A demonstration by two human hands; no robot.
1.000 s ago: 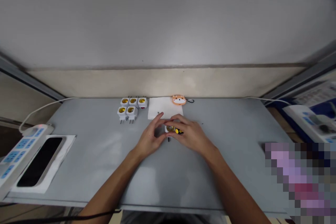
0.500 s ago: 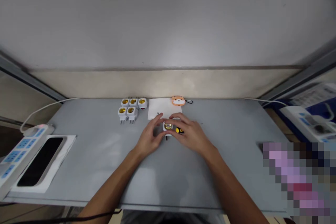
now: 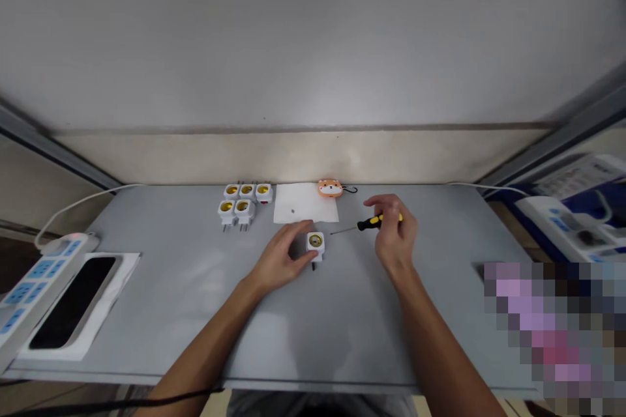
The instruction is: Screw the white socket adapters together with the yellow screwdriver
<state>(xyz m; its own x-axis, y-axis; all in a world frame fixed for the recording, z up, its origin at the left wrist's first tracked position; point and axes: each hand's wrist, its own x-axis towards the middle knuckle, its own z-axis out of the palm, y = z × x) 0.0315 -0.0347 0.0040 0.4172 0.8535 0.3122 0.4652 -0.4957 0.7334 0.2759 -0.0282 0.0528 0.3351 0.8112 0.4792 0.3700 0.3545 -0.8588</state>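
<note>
A white plug-in lamp socket (image 3: 315, 242) with a brass-coloured inside stands on the grey table in front of me. My left hand (image 3: 280, 257) grips it from the left, thumb at the near side and fingers at the far side. To its right, my right hand (image 3: 395, 231) is closed around a black and yellow screwdriver (image 3: 368, 223). The screwdriver's thin shaft points left, its tip a little right of the socket. Beyond the left hand lies a white paper sheet (image 3: 288, 199) with a small grey bit (image 3: 293, 211) on it.
Several more lamp sockets (image 3: 244, 208) stand grouped at the back left. An orange animal-face case (image 3: 330, 188) with a loop sits at the paper's back edge. On the left are a phone (image 3: 73, 303) and a power strip (image 3: 42, 273); another power strip (image 3: 567, 225) is at right.
My right hand has left the socket and moved right, with the screwdriver now lying lengthwise in its fingers. The left hand stays at the socket.
</note>
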